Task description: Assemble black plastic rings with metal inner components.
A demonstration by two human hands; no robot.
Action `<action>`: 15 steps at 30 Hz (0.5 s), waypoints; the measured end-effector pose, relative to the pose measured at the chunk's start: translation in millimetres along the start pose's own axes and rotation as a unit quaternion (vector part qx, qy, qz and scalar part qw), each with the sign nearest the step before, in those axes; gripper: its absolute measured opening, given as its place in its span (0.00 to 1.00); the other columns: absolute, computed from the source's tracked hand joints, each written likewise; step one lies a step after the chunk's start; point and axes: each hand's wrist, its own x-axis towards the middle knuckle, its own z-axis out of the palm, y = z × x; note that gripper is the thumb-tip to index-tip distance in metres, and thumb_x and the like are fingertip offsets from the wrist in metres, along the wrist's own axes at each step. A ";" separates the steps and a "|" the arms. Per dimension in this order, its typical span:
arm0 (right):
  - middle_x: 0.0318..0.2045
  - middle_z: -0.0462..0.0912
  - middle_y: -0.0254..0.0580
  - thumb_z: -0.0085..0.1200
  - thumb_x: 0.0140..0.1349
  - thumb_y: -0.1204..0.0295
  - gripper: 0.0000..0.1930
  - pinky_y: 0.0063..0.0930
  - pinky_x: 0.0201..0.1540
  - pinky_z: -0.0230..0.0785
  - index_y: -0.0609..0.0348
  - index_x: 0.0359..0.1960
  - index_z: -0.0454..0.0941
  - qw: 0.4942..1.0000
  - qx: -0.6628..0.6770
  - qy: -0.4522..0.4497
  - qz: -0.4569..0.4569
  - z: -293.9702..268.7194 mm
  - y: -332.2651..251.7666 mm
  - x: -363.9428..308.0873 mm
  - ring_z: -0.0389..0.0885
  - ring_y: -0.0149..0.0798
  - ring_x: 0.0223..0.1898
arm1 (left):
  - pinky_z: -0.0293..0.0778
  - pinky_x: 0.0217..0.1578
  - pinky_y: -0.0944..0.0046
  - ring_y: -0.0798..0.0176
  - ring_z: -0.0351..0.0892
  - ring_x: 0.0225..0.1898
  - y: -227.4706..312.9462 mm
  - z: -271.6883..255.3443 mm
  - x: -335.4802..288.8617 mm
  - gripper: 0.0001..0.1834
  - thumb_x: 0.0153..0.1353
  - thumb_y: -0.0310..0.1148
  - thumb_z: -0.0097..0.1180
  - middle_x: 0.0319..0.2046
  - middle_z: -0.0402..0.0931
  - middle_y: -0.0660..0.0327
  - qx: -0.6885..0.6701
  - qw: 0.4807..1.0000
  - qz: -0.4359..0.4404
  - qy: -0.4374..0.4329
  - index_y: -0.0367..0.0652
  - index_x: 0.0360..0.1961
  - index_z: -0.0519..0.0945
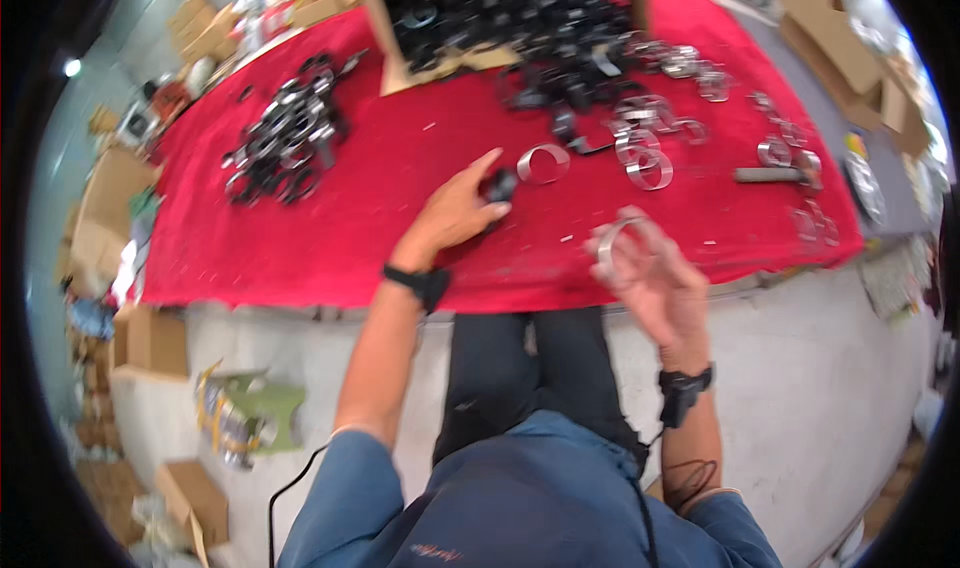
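My left hand [455,211] reaches over the red cloth with thumb and fingers on either side of a small black piece [499,185], whose exact kind is unclear. Just beyond those fingertips, a silver metal ring [525,168] rests on the cloth. Over the table's front edge my right hand [660,278] is raised, palm turned partly up, slightly blurred. Its fingers hold another silver metal ring [604,250]. More silver rings [650,171] lie in a loose cluster beyond the right hand.
The red-covered table [400,258] carries a pile of black and silver rings [290,133] at left. A tipped box spills black parts [520,23] at the back. A hammer [768,175] lies at right among rings. Cardboard boxes [840,53] and a green stool [275,408] stand around.
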 end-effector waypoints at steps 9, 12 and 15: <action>0.60 0.85 0.47 0.36 0.84 0.43 0.29 0.32 0.34 0.88 0.44 0.75 0.66 0.990 0.087 -0.012 0.114 -31.2 13.2 -18.3 0.91 0.50 0.49 | 0.81 0.46 0.62 0.62 0.82 0.39 27.1 -16.0 -18.4 0.40 0.58 0.29 0.72 0.54 0.83 0.52 -0.020 0.998 -0.048 -0.018 0.40 0.73 0.72; 0.68 0.78 0.49 0.46 0.83 0.50 0.27 0.38 0.48 0.89 0.44 0.77 0.64 0.995 0.071 -0.025 0.064 -27.3 6.9 -32.3 0.85 0.57 0.60 | 0.79 0.43 0.66 0.69 0.80 0.38 34.2 -14.5 -19.5 0.40 0.60 0.28 0.71 0.48 0.82 0.58 -0.261 0.964 -0.054 -0.013 0.39 0.74 0.70; 0.70 0.75 0.50 0.50 0.83 0.54 0.27 0.46 0.59 0.84 0.43 0.77 0.62 0.996 0.070 -0.017 0.055 -21.8 -3.2 -38.3 0.80 0.62 0.67 | 0.77 0.42 0.69 0.72 0.78 0.40 68.1 -16.7 -35.7 0.41 0.61 0.29 0.71 0.46 0.79 0.63 -0.343 0.939 -0.033 -0.024 0.37 0.74 0.68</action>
